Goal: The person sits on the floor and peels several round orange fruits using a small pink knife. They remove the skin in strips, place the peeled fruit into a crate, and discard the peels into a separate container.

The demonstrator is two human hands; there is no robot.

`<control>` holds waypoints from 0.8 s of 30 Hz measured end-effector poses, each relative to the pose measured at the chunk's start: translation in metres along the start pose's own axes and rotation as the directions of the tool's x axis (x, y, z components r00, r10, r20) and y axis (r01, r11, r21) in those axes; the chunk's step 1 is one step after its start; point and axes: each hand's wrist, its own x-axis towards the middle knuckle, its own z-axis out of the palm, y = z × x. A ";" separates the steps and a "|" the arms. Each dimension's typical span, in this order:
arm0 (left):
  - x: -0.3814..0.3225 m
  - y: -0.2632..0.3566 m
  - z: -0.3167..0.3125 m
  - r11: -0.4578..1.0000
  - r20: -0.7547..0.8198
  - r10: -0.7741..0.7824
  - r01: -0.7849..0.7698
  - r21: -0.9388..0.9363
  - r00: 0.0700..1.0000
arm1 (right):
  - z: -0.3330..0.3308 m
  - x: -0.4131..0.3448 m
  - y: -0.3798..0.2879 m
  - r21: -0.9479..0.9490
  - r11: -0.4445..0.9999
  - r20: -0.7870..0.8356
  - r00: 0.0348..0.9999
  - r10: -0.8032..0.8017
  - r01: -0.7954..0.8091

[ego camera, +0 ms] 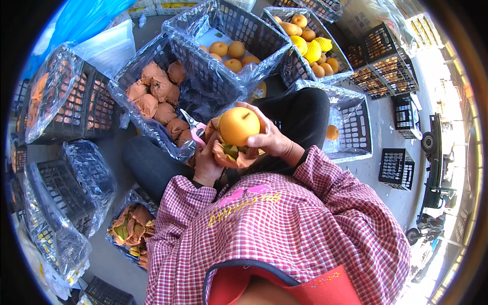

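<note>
My right hand (275, 140) grips a round golden-brown Asian pear (238, 126), its short stem showing at the top. Beneath the pear, my left hand (209, 164) holds a crumpled brown paper fruit bag (232, 154) with a yellow-green inner layer. Pruning shears (196, 129) with pink handles are also in the left hand, their blades pointing away from me. Just beyond the left hand, a plastic-lined crate (131, 110) contains several paper-wrapped fruits (160, 89). The left palm is mostly hidden by the paper.
Ahead, a lined crate (263, 32) holds bare pears (234, 57). Another contains pears, some in yellow foam nets (313, 51). By my right knee, a lined crate (352, 152) has one pear (332, 132). Discarded paper bags (133, 225) fill a crate at my left.
</note>
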 end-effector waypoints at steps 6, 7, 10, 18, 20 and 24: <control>-0.014 0.016 -0.001 -0.255 0.274 0.210 -0.218 0.942 0.938 | -0.032 -0.007 -0.007 -0.434 0.899 -0.235 0.958 -0.167 0.050; -0.017 0.011 0.000 -0.310 0.305 0.232 -0.227 0.923 0.924 | -0.034 -0.009 -0.009 -0.525 0.849 -0.218 0.956 -0.198 0.056; -0.017 0.010 0.014 -0.338 0.314 0.172 -0.243 0.909 0.934 | -0.033 -0.015 -0.016 -0.807 0.580 -0.107 0.939 -0.327 0.110; -0.026 0.010 0.018 -0.357 0.318 0.103 -0.263 0.896 0.943 | -0.026 -0.031 -0.012 -0.958 0.243 0.054 0.929 -0.366 0.152; -0.030 0.006 0.014 -0.253 0.267 0.096 -0.236 0.938 0.959 | -0.023 -0.035 -0.010 -0.956 0.242 0.068 0.929 -0.364 0.165; -0.033 0.000 0.016 -0.249 0.387 0.183 -0.338 0.907 0.904 | -0.022 -0.046 -0.016 -0.947 0.255 0.082 0.917 -0.390 0.193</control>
